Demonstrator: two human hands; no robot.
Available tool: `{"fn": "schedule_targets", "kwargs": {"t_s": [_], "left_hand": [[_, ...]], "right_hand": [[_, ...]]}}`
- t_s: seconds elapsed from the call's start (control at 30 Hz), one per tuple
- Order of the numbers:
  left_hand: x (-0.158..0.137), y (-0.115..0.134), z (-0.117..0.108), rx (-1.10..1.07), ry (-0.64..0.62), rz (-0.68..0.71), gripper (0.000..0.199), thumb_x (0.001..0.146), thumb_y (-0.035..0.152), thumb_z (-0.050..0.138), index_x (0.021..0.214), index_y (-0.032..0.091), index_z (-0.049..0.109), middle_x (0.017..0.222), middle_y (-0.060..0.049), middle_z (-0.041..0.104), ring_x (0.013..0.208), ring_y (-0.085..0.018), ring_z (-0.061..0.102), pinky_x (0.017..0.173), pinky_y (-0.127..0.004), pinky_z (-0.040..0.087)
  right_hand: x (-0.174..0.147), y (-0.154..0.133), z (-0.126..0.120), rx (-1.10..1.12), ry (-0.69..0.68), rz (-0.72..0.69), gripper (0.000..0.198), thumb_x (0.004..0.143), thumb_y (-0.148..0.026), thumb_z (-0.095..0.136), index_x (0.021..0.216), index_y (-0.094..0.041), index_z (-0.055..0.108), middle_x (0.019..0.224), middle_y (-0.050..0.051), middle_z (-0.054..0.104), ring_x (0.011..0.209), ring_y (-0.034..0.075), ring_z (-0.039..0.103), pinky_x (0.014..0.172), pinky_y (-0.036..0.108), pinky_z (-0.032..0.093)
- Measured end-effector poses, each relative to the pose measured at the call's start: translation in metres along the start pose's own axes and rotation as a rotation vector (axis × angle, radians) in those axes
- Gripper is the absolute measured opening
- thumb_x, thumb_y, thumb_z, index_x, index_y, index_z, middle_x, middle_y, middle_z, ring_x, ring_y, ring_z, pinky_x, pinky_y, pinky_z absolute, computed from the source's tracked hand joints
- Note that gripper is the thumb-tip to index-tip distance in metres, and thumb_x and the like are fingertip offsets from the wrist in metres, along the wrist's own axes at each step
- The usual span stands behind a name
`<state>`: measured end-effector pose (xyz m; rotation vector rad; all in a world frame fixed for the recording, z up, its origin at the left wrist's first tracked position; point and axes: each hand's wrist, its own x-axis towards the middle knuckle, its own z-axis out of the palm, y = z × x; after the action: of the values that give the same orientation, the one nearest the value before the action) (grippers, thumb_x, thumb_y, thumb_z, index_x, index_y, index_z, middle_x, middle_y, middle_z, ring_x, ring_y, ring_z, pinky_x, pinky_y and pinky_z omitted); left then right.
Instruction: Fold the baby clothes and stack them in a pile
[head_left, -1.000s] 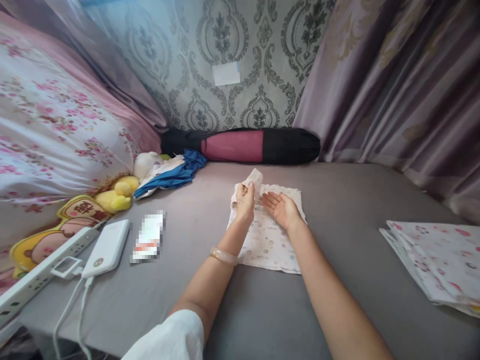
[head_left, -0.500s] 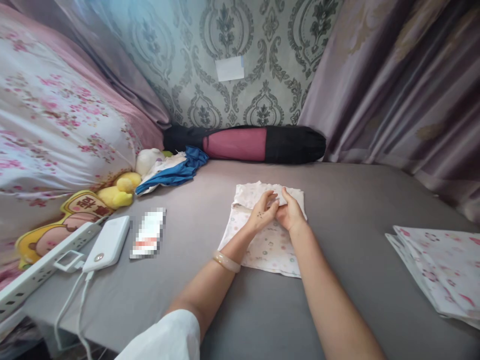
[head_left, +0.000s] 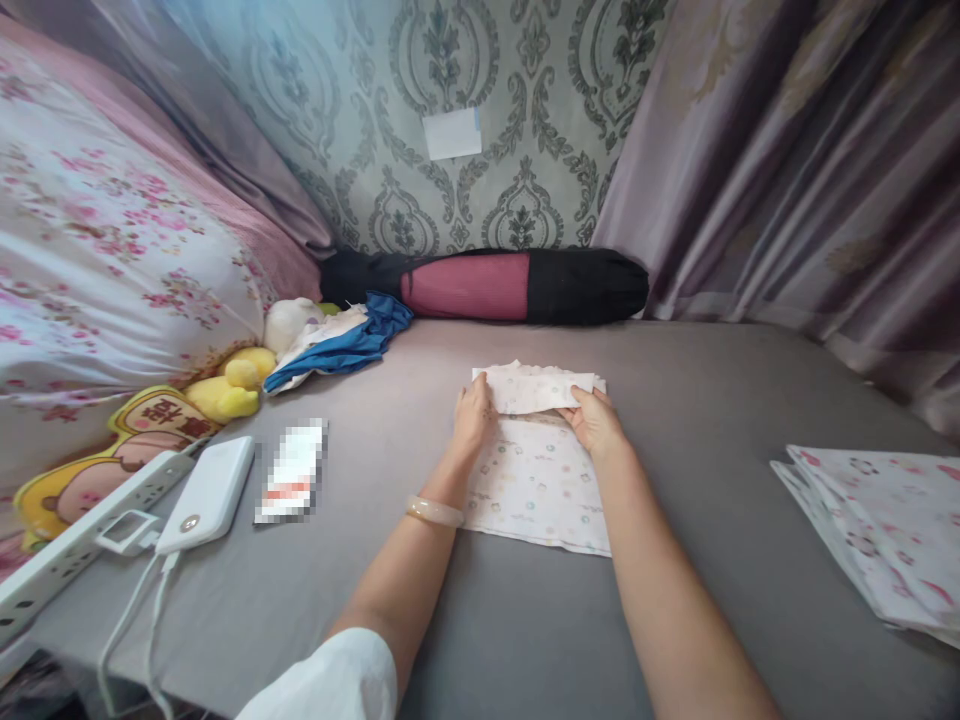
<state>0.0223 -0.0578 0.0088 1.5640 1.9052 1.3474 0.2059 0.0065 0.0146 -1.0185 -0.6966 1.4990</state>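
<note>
A white garment (head_left: 536, 485) with a small pastel print lies on the grey bed surface, its far part folded over into a band. My left hand (head_left: 472, 412), with a pale bangle (head_left: 435, 512) on the wrist, grips the left end of that band. At the band's right end my right hand (head_left: 596, 420) pinches the cloth between thumb and fingers. The folded flap is raised slightly, and a dark gap shows under its near edge. Some fingertips of the left hand are hidden behind the cloth.
On the right lies a folded floral cloth (head_left: 877, 530). Left are a white power bank (head_left: 206, 495) with cables, a power strip (head_left: 82, 530), a blurred-out packet (head_left: 292, 470), plush toys (head_left: 229, 390) and a blue-and-white cloth (head_left: 337, 345). A black-and-pink long bag (head_left: 465, 287) lines the wall.
My hands have moved apart from the garment's middle to the two ends of its folded band. The flap now looks straighter and is lifted slightly. The view has shifted a little.
</note>
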Motion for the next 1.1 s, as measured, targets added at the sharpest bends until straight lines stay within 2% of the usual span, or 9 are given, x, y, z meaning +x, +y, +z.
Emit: {"fn": "schedule_targets", "kwargs": {"t_s": [0.17, 0.33, 0.5, 0.6, 0.67, 0.73, 0.8, 0.93, 1.1], "left_hand": [[-0.001, -0.01, 0.005, 0.017, -0.022, -0.003, 0.043, 0.084, 0.017, 0.052, 0.127, 0.013, 0.056, 0.125, -0.019, 0.063, 0.125, -0.03, 0.054, 0.115, -0.05, 0.023], [0.001, -0.016, 0.007, 0.029, -0.023, 0.029, 0.042, 0.086, 0.022, 0.051, 0.127, 0.015, 0.055, 0.125, -0.018, 0.063, 0.126, -0.03, 0.052, 0.115, -0.051, 0.022], [0.001, -0.013, 0.004, 0.241, -0.107, 0.097, 0.055, 0.083, 0.012, 0.044, 0.138, 0.011, 0.043, 0.136, -0.022, 0.055, 0.132, -0.029, 0.047, 0.115, -0.052, 0.021], [-0.001, -0.005, 0.006, 0.328, -0.121, 0.182, 0.056, 0.085, 0.011, 0.038, 0.141, 0.012, 0.038, 0.142, -0.021, 0.05, 0.136, -0.027, 0.042, 0.116, -0.051, 0.021], [-0.004, 0.003, 0.01, 0.387, -0.135, 0.253, 0.052, 0.089, 0.012, 0.035, 0.141, 0.012, 0.038, 0.143, -0.02, 0.049, 0.139, -0.026, 0.038, 0.116, -0.049, 0.021], [-0.006, 0.011, 0.015, 0.445, -0.172, 0.322, 0.049, 0.091, 0.014, 0.032, 0.14, 0.011, 0.04, 0.144, -0.019, 0.048, 0.141, -0.025, 0.034, 0.117, -0.046, 0.02], [-0.009, 0.017, 0.02, 0.496, -0.222, 0.361, 0.047, 0.093, 0.016, 0.031, 0.139, 0.011, 0.042, 0.147, -0.017, 0.045, 0.143, -0.026, 0.031, 0.118, -0.046, 0.018], [-0.013, 0.019, 0.026, 0.582, -0.3, 0.3, 0.047, 0.097, 0.024, 0.031, 0.14, 0.009, 0.043, 0.15, -0.02, 0.04, 0.144, -0.03, 0.027, 0.117, -0.051, 0.019], [-0.014, 0.016, 0.025, 0.632, -0.342, 0.242, 0.049, 0.098, 0.029, 0.029, 0.142, 0.01, 0.043, 0.151, -0.017, 0.039, 0.144, -0.031, 0.026, 0.117, -0.052, 0.018]], "right_hand": [[0.006, 0.002, -0.008, -0.012, 0.065, -0.009, 0.024, 0.068, -0.004, 0.051, 0.082, -0.021, 0.06, 0.073, -0.001, 0.068, 0.079, 0.018, 0.07, 0.08, 0.047, 0.059], [0.016, 0.005, -0.017, -0.061, 0.143, -0.09, 0.03, 0.06, -0.005, 0.051, 0.085, -0.017, 0.062, 0.069, 0.0, 0.067, 0.078, 0.021, 0.071, 0.075, 0.044, 0.059], [0.022, 0.001, -0.025, -0.242, 0.287, -0.128, 0.046, 0.063, -0.006, 0.05, 0.107, -0.014, 0.061, 0.097, 0.008, 0.071, 0.094, 0.021, 0.069, 0.087, 0.042, 0.055], [0.014, -0.003, -0.022, -0.559, 0.278, -0.312, 0.051, 0.073, -0.011, 0.047, 0.123, -0.013, 0.057, 0.121, 0.015, 0.065, 0.115, 0.023, 0.061, 0.1, 0.045, 0.046], [0.003, -0.004, -0.014, -0.856, 0.204, -0.498, 0.052, 0.08, -0.013, 0.042, 0.13, -0.012, 0.053, 0.133, 0.017, 0.058, 0.128, 0.024, 0.051, 0.109, 0.047, 0.037], [-0.011, -0.002, -0.002, -1.139, 0.011, -0.657, 0.05, 0.086, -0.013, 0.036, 0.134, -0.012, 0.052, 0.143, 0.016, 0.049, 0.137, 0.023, 0.039, 0.115, 0.047, 0.026], [-0.024, 0.003, 0.009, -1.36, -0.179, -0.722, 0.05, 0.091, -0.014, 0.032, 0.137, -0.014, 0.05, 0.149, 0.012, 0.043, 0.142, 0.022, 0.03, 0.118, 0.047, 0.017], [-0.038, 0.014, 0.019, -1.59, -0.339, -0.658, 0.051, 0.095, -0.019, 0.027, 0.144, -0.013, 0.043, 0.155, 0.009, 0.035, 0.146, 0.024, 0.019, 0.118, 0.049, 0.008], [-0.038, 0.02, 0.016, -1.679, -0.36, -0.547, 0.053, 0.096, -0.025, 0.028, 0.147, -0.013, 0.039, 0.155, 0.007, 0.033, 0.146, 0.024, 0.021, 0.118, 0.047, 0.008]]}}
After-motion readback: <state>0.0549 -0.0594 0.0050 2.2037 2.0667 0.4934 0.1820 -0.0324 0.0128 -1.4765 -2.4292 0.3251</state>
